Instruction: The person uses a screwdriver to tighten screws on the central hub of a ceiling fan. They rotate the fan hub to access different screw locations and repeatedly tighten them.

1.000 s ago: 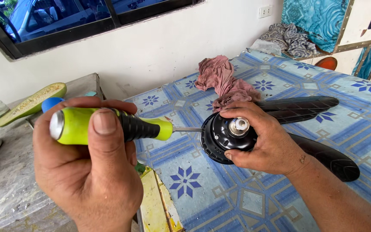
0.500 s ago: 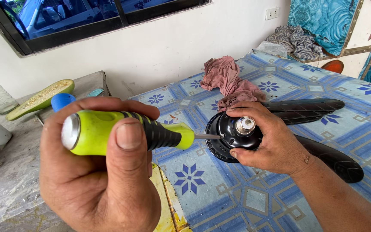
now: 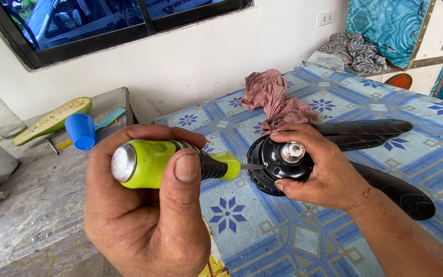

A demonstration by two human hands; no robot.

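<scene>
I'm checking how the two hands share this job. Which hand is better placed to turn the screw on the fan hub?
Probably the left hand. It already grips the green screwdriver, whose tip sits against the black fan hub. The right hand is wrapped around that hub, steadying it on the blue patterned table.

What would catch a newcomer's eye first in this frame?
The lime-green and black screwdriver fills the foreground, gripped by the left hand, its tip at the black fan-blade hub. The right hand steadies that hub on the blue patterned tablecloth. Behind it lies a crumpled pink rag.
</scene>
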